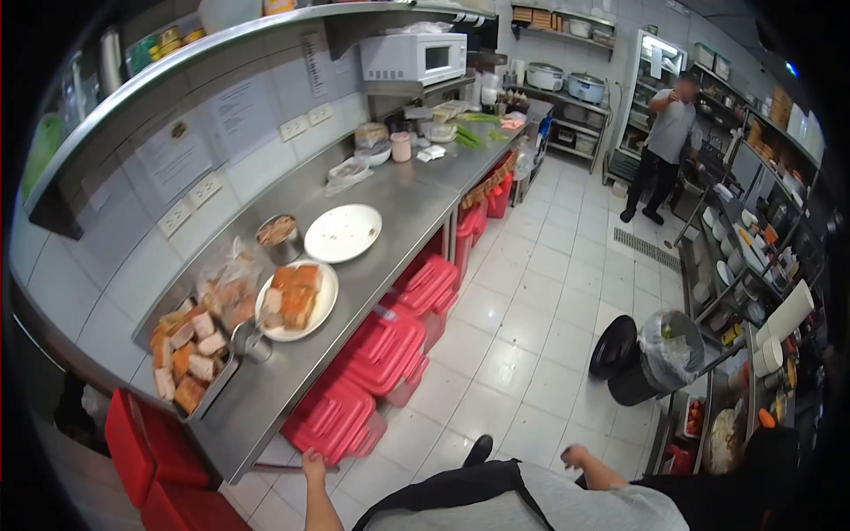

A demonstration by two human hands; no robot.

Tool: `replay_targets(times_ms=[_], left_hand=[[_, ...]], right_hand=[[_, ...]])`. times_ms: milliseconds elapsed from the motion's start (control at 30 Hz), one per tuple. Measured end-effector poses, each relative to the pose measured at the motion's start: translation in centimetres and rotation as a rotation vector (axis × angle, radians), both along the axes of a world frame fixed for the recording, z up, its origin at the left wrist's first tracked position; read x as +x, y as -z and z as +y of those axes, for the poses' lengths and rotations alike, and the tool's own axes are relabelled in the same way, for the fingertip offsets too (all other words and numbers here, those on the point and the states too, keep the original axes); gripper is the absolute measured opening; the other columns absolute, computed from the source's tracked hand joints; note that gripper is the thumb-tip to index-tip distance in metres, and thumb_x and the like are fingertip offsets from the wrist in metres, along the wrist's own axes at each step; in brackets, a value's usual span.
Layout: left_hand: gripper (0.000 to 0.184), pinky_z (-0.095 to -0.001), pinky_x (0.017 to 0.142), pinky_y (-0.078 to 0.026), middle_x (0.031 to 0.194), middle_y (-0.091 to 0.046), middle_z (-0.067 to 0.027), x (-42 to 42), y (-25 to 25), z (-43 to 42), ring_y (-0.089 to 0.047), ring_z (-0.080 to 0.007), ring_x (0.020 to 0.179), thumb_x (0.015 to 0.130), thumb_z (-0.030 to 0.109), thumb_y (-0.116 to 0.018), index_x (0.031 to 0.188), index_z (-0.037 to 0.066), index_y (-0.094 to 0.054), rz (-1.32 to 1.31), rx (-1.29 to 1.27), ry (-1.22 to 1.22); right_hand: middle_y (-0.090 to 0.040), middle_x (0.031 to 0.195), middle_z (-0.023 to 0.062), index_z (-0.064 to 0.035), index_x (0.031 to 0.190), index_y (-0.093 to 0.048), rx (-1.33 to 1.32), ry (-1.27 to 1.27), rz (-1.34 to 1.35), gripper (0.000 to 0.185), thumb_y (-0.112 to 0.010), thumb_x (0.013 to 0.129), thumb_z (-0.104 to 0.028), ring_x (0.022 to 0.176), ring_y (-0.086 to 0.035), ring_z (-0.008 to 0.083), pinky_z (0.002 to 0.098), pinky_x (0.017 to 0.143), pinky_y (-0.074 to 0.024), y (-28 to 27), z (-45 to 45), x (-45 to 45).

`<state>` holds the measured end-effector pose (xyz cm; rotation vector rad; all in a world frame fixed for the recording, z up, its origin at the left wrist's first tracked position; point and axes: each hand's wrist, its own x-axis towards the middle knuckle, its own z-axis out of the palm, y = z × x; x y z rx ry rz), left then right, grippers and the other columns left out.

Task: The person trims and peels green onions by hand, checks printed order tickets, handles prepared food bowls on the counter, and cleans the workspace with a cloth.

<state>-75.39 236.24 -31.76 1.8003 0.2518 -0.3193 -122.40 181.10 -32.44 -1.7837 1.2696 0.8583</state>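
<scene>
My left hand (313, 464) hangs low at the bottom of the view, just in front of a red lidded bin (329, 416) under the counter. It looks loosely open, and I see nothing in it. My right hand (577, 458) is held out over the tiled floor, its fingers loosely bent and apart, with no object visible in it. On the steel counter (354, 288), a metal tray holds chunks of roast pork (202, 343). Beside it, a white plate (329, 311) carries larger browned pork pieces. A second white plate (343, 234) has only crumbs on it.
A metal container of shredded food (279, 234) and a plastic bag (232, 283) stand by the wall. A white microwave (414, 58) sits farther along. Right of the aisle are a lined trash bin (666, 350) and crowded shelves. Another person (670, 133) stands at the back.
</scene>
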Motion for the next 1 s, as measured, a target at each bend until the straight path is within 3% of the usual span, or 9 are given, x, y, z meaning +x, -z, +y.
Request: replay_targets(times_ms=[67, 100, 167, 267, 400, 567, 767, 967, 1000], left_hand=[[0.022, -0.0287, 0.056, -0.051, 0.083, -0.056, -0.0067, 2.1, -0.8, -6.5, -0.055, -0.0154, 0.064, 0.085, -0.002, -0.044, 0.106, 0.001, -0.049, -0.024, -0.18, -0.069], [0.015, -0.0285, 0.045, -0.046, 0.083, -0.06, -0.0071, 2.0, 0.8, -8.4, -0.06, -0.017, 0.063, 0.089, 0.012, -0.05, 0.102, 0.008, -0.056, -0.016, -0.189, -0.004], [0.01, -0.0261, 0.047, -0.046, 0.078, -0.057, -0.0067, 0.1, 1.1, -12.5, -0.059, -0.0187, 0.068, 0.087, 0.011, -0.051, 0.092, 0.004, -0.057, 0.214, 0.15, 0.334], [0.013, -0.0269, 0.05, -0.047, 0.08, -0.058, -0.0076, -4.0, 2.6, -17.1, -0.06, -0.0193, 0.07, 0.087, 0.013, -0.052, 0.095, 0.004, -0.056, 0.339, 0.394, 0.723], [0.018, -0.0279, 0.054, -0.047, 0.082, -0.059, -0.0087, -4.4, 2.0, -22.4, -0.06, -0.0199, 0.072, 0.086, 0.015, -0.053, 0.099, 0.003, -0.055, 0.433, 0.483, 0.855], [0.025, -0.0291, 0.058, -0.048, 0.086, -0.06, -0.0102, 4.0, 2.0, -31.4, -0.061, -0.0208, 0.076, 0.085, 0.018, -0.054, 0.105, 0.002, -0.053, 0.439, 0.555, 0.915], [0.034, -0.0306, 0.063, -0.049, 0.089, -0.061, -0.0119, 16.5, 2.0, -50.4, -0.061, -0.0218, 0.079, 0.084, 0.022, -0.055, 0.111, 0.001, -0.051, 0.361, 0.644, 1.205], [0.043, -0.0321, 0.068, -0.049, 0.093, -0.062, -0.0136, 25.2, 2.6, -70.0, -0.062, -0.0228, 0.083, 0.083, 0.025, -0.056, 0.117, 0.0, -0.049, 0.169, 0.54, 1.59], [0.044, -0.0324, 0.069, -0.049, 0.094, -0.062, -0.0139, 26.1, 2.7, -73.3, -0.062, -0.023, 0.084, 0.083, 0.026, -0.056, 0.118, 0.0, -0.049, 0.135, 0.489, 1.65]], right_hand=[[-0.067, 0.096, 0.0101, -0.0031, 0.102, -0.062, 0.069, -0.088, -0.031, 0.029, -0.056, 0.081, -0.022, 0.069, -0.067, 0.0232, 0.0359, 0.056, -0.0529, -0.1, -1.2, -2.1], [-0.065, 0.1, 0.0094, -0.004, 0.107, -0.06, 0.1, 0.021, 0.011, 0.031, -0.056, 0.082, -0.021, 0.075, -0.067, 0.0227, 0.037, 0.058, -0.0527, -0.7, -2.1, -1.7], [-0.064, 0.103, 0.008, -0.0053, 0.111, -0.059, 0.158, 0.154, 0.022, 0.033, -0.057, 0.082, -0.022, 0.081, -0.067, 0.0215, 0.0383, 0.062, -0.0522, -3.5, -3.1, -0.5], [-0.067, 0.095, 0.0074, -0.0057, 0.103, -0.063, 0.074, 0.065, -0.075, 0.029, -0.056, 0.08, -0.021, 0.073, -0.068, 0.0202, 0.0365, 0.061, -0.0529, -5.0, -8.2, 4.0], [-0.068, 0.08, 0.0083, -0.0035, 0.098, -0.065, -0.038, 0.147, -0.161, 0.027, -0.057, 0.077, -0.019, 0.065, -0.067, 0.0182, 0.0307, 0.051, -0.0526, -3.7, -16.0, 10.8], [-0.068, 0.079, 0.01, -0.0041, 0.097, -0.066, -0.036, 0.155, -0.486, 0.025, -0.055, 0.079, -0.018, 0.061, -0.067, 0.0181, 0.0297, 0.054, -0.0524, -2.7, -23.9, 19.5], [-0.067, 0.092, 0.0083, -0.0077, 0.103, -0.065, -0.037, 0.078, -0.175, 0.03, -0.058, 0.078, -0.024, 0.073, -0.068, 0.0181, 0.0309, 0.058, -0.0538, -5.0, -32.0, 22.8], [-0.067, 0.082, 0.0076, -0.0059, 0.099, -0.065, -0.186, 0.925, -0.29, 0.025, -0.062, 0.077, -0.016, 0.073, -0.068, 0.0211, 0.0357, 0.059, -0.0541, -6.4, -38.5, 19.7], [-0.066, 0.082, 0.007, -0.0057, 0.1, -0.064, -0.151, 0.918, -0.243, 0.026, -0.062, 0.077, -0.016, 0.073, -0.068, 0.0223, 0.0377, 0.06, -0.0539, -4.8, -39.1, 18.5]])
